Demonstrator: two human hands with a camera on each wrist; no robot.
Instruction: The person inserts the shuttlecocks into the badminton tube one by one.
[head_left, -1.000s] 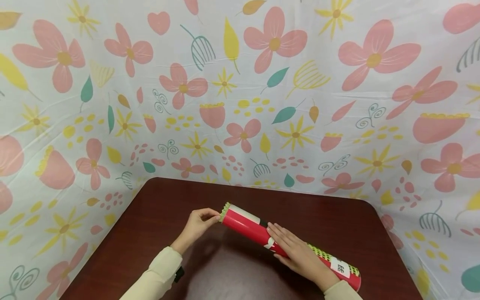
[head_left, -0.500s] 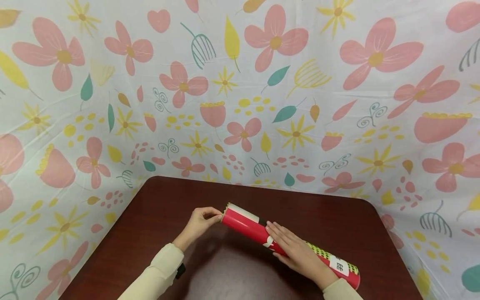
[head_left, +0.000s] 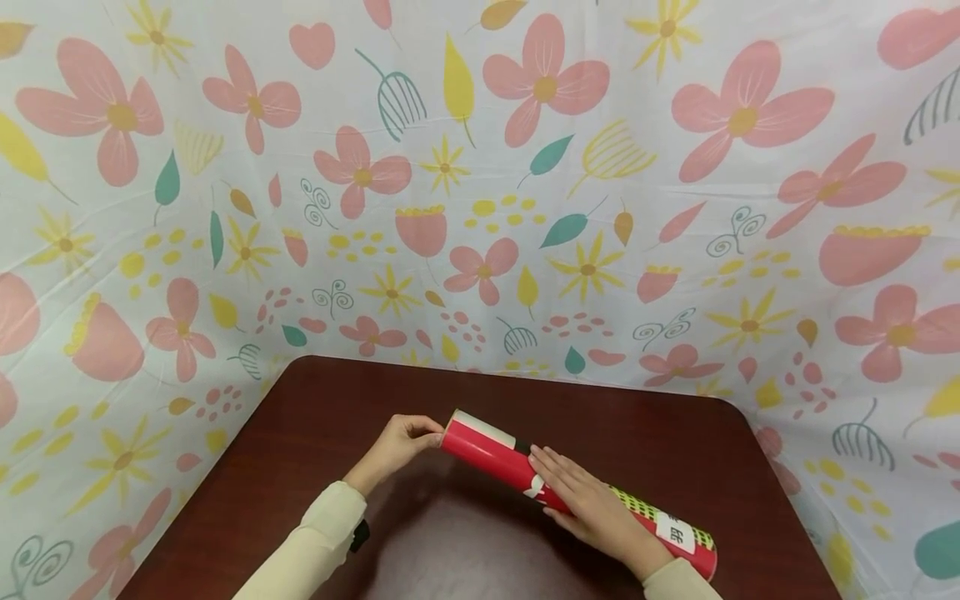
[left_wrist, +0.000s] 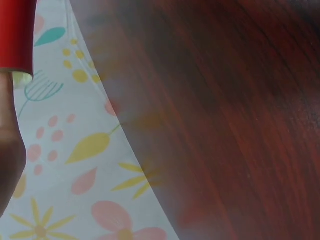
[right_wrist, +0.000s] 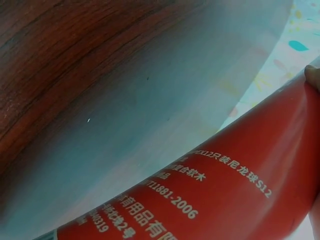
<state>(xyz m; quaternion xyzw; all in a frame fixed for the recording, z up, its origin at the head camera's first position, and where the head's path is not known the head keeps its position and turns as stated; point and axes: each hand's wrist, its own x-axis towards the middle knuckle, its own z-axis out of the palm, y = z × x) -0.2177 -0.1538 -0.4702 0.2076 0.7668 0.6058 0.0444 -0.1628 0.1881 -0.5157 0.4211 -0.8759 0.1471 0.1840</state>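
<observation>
A red shuttlecock tube (head_left: 487, 447) with a white strip and a yellow-green dotted part slants over the table in the head view, its left end raised. My right hand (head_left: 588, 507) grips it around the middle, fingers over the top and thumb on the near side. At the raised mouth, the thumb and forefinger of my left hand (head_left: 396, 450) meet. In the left wrist view a finger reaches into the tube, beside a pale yellow-green shuttlecock (left_wrist: 22, 79), mostly hidden inside; the fingertips' hold on it is partly hidden. Printed lettering covers the tube (right_wrist: 200, 200) in the right wrist view.
The dark brown table (head_left: 390, 387) has rounded far corners and a glossy patch of reflected light near the front. A white flowered cloth (head_left: 480, 183) hangs behind it and along both sides.
The shuttlecock's frilled yellow-green rim, which stuck out of the tube's mouth, has slid inside and no longer shows in the head view. Both hands stay almost in place.
</observation>
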